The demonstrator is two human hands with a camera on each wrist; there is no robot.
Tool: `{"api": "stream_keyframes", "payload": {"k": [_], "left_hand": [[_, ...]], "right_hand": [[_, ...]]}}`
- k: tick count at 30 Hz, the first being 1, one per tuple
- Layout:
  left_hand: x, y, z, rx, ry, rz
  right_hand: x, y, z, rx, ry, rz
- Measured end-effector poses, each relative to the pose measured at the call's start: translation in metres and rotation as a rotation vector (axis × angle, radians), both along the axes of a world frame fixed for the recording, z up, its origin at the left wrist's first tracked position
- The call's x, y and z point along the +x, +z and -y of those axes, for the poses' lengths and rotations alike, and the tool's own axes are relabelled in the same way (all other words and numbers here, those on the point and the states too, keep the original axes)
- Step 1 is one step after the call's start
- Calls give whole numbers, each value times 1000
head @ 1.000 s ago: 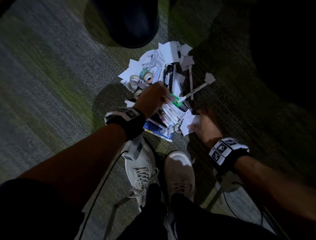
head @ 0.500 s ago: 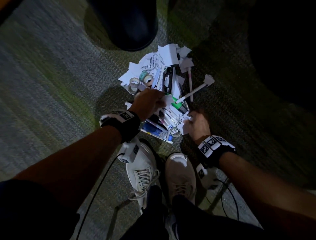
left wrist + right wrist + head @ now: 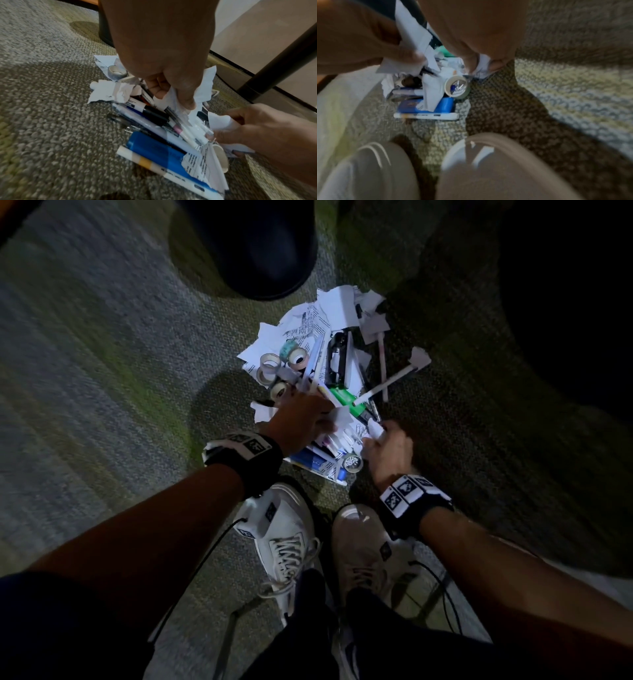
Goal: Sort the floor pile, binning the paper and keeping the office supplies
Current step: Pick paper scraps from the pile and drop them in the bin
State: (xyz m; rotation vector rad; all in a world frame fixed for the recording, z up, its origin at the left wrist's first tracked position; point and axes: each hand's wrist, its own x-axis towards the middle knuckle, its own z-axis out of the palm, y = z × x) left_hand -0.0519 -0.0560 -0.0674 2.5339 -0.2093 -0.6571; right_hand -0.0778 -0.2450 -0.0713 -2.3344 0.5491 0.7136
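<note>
A floor pile (image 3: 318,354) mixes torn white paper with pens, markers, tape rolls (image 3: 270,364) and a black stapler (image 3: 337,357). My left hand (image 3: 329,419) is down on the pile's near side and pinches a crumpled white paper scrap (image 3: 202,83) between thumb and fingers (image 3: 187,104). My right hand (image 3: 376,433) is at the pile's near right edge, its fingers curled round a smaller paper scrap (image 3: 220,121). Pens and a blue marker (image 3: 154,151) lie under both hands. A tape roll (image 3: 457,86) stands just below the right fingers (image 3: 471,60).
A black bin (image 3: 253,244) stands on the carpet just beyond the pile. My two white shoes (image 3: 284,529) are right in front of the pile. A dark furniture leg (image 3: 274,60) and a wall base rise on the right.
My right hand has moved left to the pile's near edge, still holding its scrap. My left hand has stayed on the pile and drawn slightly nearer with its paper.
</note>
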Motion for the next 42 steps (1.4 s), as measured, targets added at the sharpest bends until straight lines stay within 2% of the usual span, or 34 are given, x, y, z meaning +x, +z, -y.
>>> {"api": "stream_keyframes", "payload": {"k": [5, 9, 14, 21, 26, 28, 31, 36, 40, 42], "left_hand": [[-1, 1, -3, -59, 63, -2], [0, 0, 0, -71, 97, -65], [-2, 0, 6, -42, 84, -11], [-3, 1, 10, -127, 175, -60], [1, 9, 6, -185, 204, -42], [3, 12, 1, -232, 238, -30], [5, 21, -6, -238, 269, 7], [16, 44, -11, -264, 349, 7], [20, 65, -16, -337, 423, -15], [24, 81, -19, -345, 406, 39]], "right_hand": [[2, 0, -5, -25, 6, -7], [-1, -4, 1, -26, -14, 10], [-15, -3, -2, -56, -85, 68], [-11, -14, -13, -105, 67, 67], [-2, -7, 9, 53, -109, 29], [2, 3, 22, 75, -87, -10], [11, 25, 42, 68, 54, -57], [24, 59, 66, 189, 264, 13], [35, 80, 68, 257, 274, 1], [49, 98, 60, 291, 242, 23]]}}
